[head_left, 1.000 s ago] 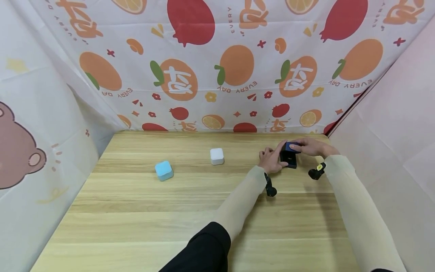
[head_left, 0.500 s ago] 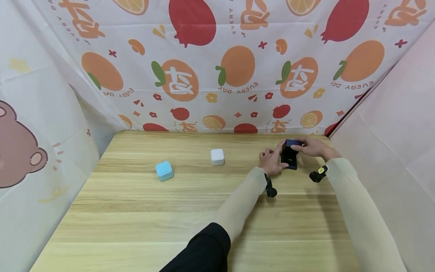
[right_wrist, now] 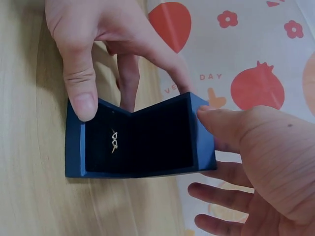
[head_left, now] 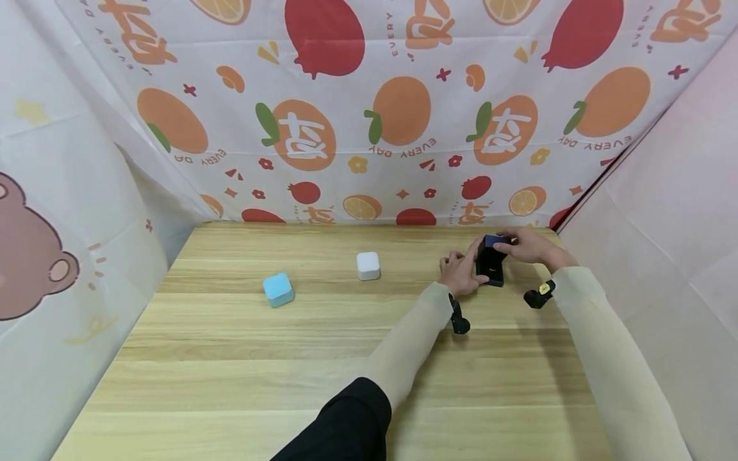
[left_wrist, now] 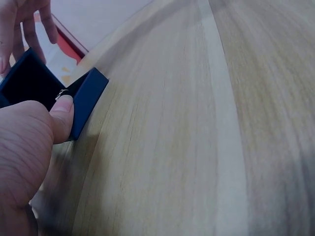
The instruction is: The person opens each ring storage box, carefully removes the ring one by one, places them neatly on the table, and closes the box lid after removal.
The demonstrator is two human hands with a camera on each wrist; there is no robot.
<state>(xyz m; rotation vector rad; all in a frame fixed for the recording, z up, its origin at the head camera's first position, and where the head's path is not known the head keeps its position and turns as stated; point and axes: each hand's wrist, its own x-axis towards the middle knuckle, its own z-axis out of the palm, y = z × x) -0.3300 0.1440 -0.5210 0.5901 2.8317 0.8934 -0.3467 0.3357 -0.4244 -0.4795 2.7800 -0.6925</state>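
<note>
A dark blue ring box (head_left: 491, 261) stands with its lid up at the right rear of the table. Its black lining shows in the right wrist view, with a small gold-coloured ring (right_wrist: 114, 141) set in the base. My left hand (head_left: 459, 271) grips the base from the left, thumb (right_wrist: 85, 105) over the front rim and fingers reaching round behind. The right hand (head_left: 532, 248) holds the lid (right_wrist: 204, 132) from the right, its thumb on the lid's outer edge. Its lower fingers spread beside and behind the lid.
A white rounded block (head_left: 368, 266) and a light blue block (head_left: 278, 289) lie left of the hands on the wooden table (head_left: 230, 371). A fruit-print cloth (head_left: 346, 128) hangs along the back edge, and a pale cloth wall (head_left: 663, 224) rises close on the right.
The lid has swung up and back from a half-raised slant to nearly upright, with the right hand lifting along with it. The left hand has stayed on the base.
</note>
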